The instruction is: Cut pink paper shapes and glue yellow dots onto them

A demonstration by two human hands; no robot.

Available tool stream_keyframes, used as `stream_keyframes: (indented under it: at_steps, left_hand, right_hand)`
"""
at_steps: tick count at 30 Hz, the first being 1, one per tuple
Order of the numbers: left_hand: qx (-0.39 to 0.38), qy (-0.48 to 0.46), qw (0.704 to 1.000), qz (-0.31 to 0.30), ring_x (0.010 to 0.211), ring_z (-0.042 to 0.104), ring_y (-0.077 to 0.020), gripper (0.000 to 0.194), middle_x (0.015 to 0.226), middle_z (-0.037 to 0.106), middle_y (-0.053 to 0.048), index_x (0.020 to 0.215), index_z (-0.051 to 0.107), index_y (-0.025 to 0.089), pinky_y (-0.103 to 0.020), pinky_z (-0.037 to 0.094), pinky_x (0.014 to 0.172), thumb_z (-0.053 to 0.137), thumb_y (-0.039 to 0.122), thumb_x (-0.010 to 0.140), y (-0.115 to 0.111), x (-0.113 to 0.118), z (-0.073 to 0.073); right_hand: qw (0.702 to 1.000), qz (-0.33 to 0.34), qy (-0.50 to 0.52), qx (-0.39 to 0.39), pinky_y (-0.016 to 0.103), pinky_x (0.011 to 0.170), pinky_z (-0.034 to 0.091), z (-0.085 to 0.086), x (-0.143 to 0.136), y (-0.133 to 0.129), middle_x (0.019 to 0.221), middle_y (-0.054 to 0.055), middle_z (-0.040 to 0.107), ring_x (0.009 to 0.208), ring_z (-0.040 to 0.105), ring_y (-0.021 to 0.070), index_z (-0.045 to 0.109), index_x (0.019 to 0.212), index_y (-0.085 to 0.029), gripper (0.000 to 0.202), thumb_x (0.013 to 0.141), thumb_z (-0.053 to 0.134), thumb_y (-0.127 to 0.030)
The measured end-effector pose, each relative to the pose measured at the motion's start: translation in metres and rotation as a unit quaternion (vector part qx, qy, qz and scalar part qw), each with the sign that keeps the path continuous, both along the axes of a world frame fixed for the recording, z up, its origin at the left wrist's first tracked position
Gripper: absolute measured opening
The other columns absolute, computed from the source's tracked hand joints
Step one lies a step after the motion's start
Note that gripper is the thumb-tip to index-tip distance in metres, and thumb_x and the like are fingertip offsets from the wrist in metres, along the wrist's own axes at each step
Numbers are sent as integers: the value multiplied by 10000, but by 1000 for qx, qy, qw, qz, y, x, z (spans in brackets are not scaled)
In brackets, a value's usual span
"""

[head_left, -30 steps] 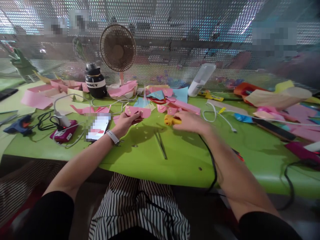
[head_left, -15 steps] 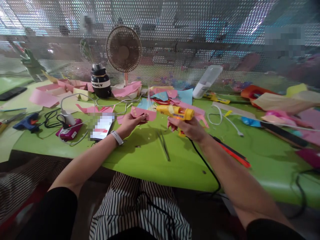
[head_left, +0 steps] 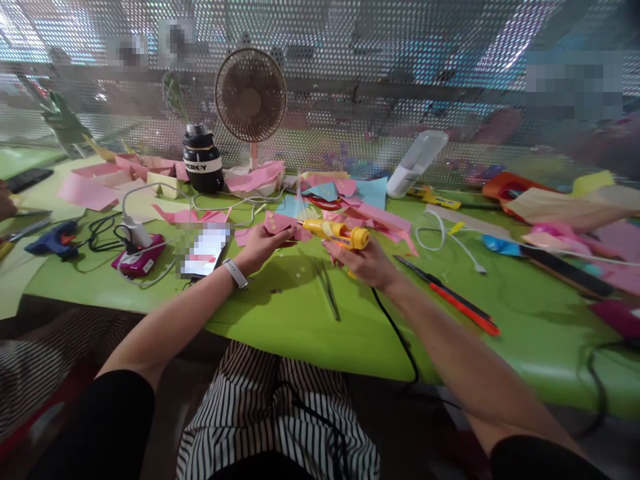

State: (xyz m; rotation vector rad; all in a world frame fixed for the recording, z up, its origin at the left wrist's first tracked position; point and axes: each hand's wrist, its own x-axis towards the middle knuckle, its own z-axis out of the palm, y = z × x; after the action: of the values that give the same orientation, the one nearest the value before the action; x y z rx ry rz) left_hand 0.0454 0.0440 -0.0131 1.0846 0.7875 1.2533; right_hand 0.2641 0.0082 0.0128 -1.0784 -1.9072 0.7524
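In the head view my left hand is closed on a piece of pink paper with small pale spots on it. My right hand grips a yellow hot glue gun by its handle. The gun's nozzle points left and is at the pink paper, close to my left fingertips; whether it touches I cannot tell. Tweezers lie on the green table below and between my hands. A black cord runs down from the glue gun past the table's front edge.
A phone and a magenta power strip lie left, beside a blue glue gun. Behind stand a black bottle, a fan and a tilted clear bottle. A red-and-black cutter lies right. Another person's hand shows far left.
My right hand has moved the glue gun left, bringing its nozzle to the pink paper. My left hand has stayed nearly still. Another person's hand has appeared at the far left.
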Motion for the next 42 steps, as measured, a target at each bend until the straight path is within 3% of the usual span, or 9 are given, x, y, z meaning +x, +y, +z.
stream_keyframes:
  at_steps: [5,13,19,25,32,42]
  left_hand:
    - [-2,7,1000,-1,809,701,-164,368,859,747,-63,827,734,117,-395,572,898,925,336,601,-1,1,0]
    - [6,10,1000,3,797,702,-166,402,871,756,-73,817,745,121,-382,579,876,934,379,573,2,1,-1]
    - [7,13,1000,5,824,709,-183,412,901,763,-84,838,760,131,-386,580,877,933,392,571,4,0,-4]
    - [6,10,1000,5,808,700,-171,419,889,759,-73,840,762,130,-379,584,872,936,393,565,5,0,-3]
    - [8,23,1000,8,863,707,-191,357,920,759,-86,864,755,126,-405,583,917,914,340,627,0,0,2]
    - [13,37,999,5,844,701,-175,445,929,763,-74,879,759,127,-388,588,911,923,422,589,0,0,3]
  right_hand:
    - [1000,-5,-26,13,306,544,411,0,0,-1,569,-3,530,537,487,157,545,651,-218,330,865,600,-463]
    - [998,-27,-50,14,338,617,503,0,-1,1,615,20,591,608,575,205,603,698,-216,336,835,620,-522]
    - [999,-18,-39,30,335,688,526,-2,-1,2,783,49,701,715,660,227,673,851,-194,293,855,602,-479]
    - [994,-45,-86,41,343,715,538,-2,-1,2,752,60,701,694,661,227,674,814,-188,326,863,570,-493]
    - [995,-27,-76,52,365,802,558,-1,-1,2,841,90,740,834,718,266,699,873,-179,289,881,583,-444]
    - [994,-39,-77,64,382,727,566,-2,-2,2,762,87,710,738,701,268,691,833,-180,311,865,574,-466]
